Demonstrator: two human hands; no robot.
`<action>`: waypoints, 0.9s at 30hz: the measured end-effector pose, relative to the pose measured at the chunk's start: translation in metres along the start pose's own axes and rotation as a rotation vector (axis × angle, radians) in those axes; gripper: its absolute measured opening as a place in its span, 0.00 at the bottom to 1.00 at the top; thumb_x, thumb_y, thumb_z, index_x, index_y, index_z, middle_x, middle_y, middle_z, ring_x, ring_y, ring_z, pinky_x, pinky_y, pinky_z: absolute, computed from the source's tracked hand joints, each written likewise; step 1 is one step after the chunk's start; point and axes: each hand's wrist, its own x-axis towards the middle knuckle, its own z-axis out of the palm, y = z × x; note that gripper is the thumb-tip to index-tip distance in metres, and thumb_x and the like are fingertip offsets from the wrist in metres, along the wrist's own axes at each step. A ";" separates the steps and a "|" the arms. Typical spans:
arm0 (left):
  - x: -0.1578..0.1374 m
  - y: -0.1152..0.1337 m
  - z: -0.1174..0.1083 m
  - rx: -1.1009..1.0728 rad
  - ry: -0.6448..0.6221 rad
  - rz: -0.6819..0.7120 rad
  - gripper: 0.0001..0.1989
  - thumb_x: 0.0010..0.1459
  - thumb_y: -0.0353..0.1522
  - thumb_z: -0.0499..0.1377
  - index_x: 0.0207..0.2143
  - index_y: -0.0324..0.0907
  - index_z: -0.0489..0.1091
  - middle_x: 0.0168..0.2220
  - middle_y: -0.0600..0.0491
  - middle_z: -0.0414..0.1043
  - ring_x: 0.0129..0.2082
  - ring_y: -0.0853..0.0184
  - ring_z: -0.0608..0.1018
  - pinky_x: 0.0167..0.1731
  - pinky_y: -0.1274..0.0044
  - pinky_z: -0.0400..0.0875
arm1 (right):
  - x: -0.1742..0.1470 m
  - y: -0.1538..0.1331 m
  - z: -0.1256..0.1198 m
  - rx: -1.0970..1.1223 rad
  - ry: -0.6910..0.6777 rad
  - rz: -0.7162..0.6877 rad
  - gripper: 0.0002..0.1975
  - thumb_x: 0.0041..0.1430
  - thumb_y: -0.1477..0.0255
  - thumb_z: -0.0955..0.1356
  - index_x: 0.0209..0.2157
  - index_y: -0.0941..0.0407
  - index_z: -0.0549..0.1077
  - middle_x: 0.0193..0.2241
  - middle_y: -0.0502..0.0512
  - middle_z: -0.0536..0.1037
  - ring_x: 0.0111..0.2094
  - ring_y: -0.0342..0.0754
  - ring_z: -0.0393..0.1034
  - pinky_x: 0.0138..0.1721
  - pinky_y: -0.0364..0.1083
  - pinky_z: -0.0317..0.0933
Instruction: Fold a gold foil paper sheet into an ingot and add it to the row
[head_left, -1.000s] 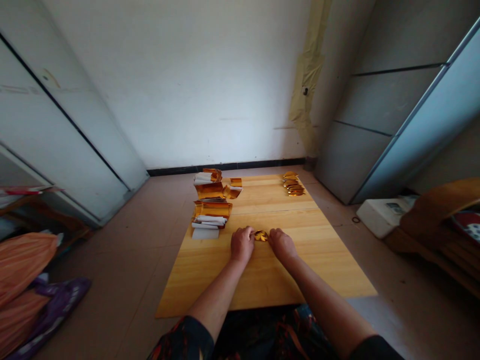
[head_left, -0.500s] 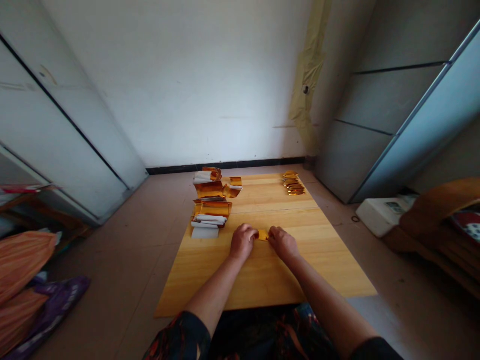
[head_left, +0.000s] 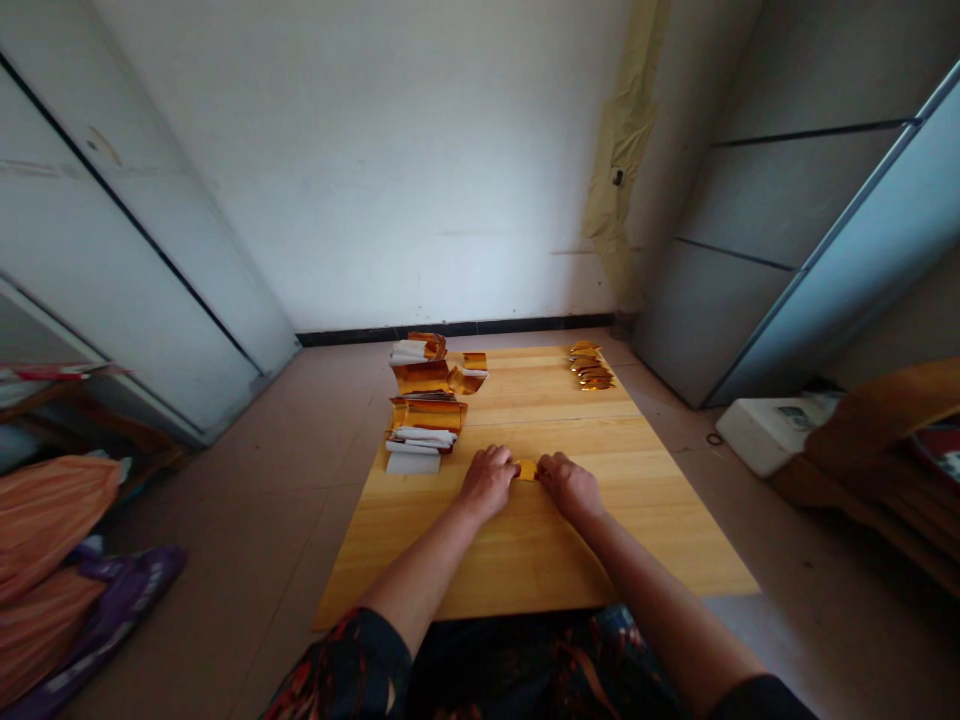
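Wooden board [head_left: 525,560] on the floor, and dead center of frame the little gold foil piece [head_left: 527,469] sits pinched between left hand [head_left: 487,482] and right hand [head_left: 571,486], long axis running left-right, both equally close.

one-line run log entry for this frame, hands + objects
left hand: on gold foil piece | right hand: on same piece | surface: wooden board | far left: foil paper stacks | far right: folded pieces

A plain room of a home: bare white plastered wall [head_left: 420,170], tiled floor [head_left: 285,480], grey wardrobe doors [head_left: 757,230], a low pale wooden table [head_left: 525,560], and orange and purple plastic bags [head_left: 67,560] heaped in a corner.
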 end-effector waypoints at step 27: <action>0.017 0.008 0.014 -0.141 0.018 0.019 0.11 0.51 0.22 0.54 0.34 0.42 0.72 0.35 0.52 0.70 0.38 0.68 0.72 0.39 0.79 0.66 | 0.046 0.050 0.020 0.394 0.114 -0.263 0.10 0.52 0.79 0.65 0.32 0.57 0.77 0.32 0.55 0.77 0.36 0.45 0.71 0.38 0.40 0.61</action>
